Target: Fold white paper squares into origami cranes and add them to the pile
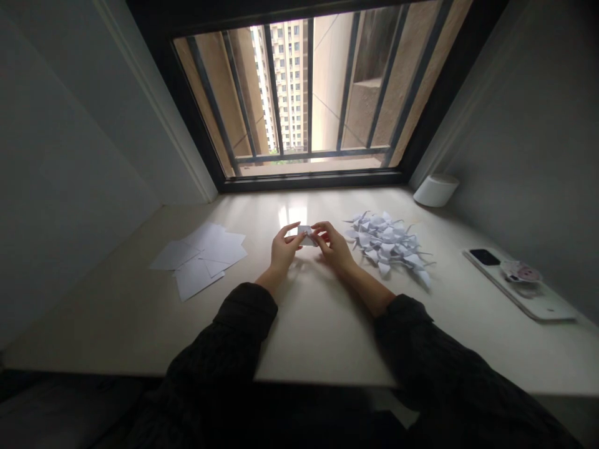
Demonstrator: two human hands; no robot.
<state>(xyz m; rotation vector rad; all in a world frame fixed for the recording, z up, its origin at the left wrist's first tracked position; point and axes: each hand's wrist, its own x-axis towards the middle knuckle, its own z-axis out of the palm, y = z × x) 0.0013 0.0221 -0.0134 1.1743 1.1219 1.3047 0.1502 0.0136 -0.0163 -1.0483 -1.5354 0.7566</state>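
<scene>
Between my two hands, above the middle of the pale sill, is a small folded piece of white paper point(306, 239). My left hand point(283, 247) pinches its left side between thumb and fingers. On the opposite side my right hand point(333, 244) grips it the same way, with the thumbs close together in front. The fine creases are too small to make out. Just right of my right hand lies a pile of folded paper cranes point(388, 240). Several loose white paper sheets point(201, 249) overlap one another to the left of my left hand.
A smartphone point(510, 280) with a pink-faced grip on its back lies at the right. Behind it, a white cylindrical object point(436, 190) stands by the right wall. A barred window point(309, 181) closes off the far side. The sill's front edge point(322, 381) runs beneath my forearms.
</scene>
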